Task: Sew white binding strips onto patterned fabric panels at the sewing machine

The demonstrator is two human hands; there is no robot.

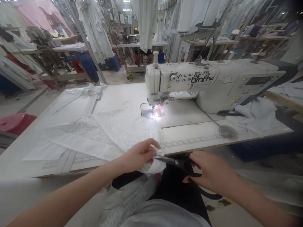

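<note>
My left hand [139,154] pinches the edge of a pale patterned fabric [127,129] that spreads over the table and hangs off its front edge. In my right hand [210,170] is a pair of black-handled scissors [176,162], fingers through the handles. The scissor blades point left and lie at the fabric edge, right beside my left fingertips. Whether the blades are cutting into the cloth cannot be made out. Behind the fabric stands a white sewing machine [217,82], its lamp lighting the needle area [153,111].
A measuring tape strip [191,141] runs along the front of the white table [118,94]. At right lie a crumpled white cloth [258,113] and a round grey disc [228,131]. Thread cones [186,15] stand behind the machine. A red stool [16,123] is at far left.
</note>
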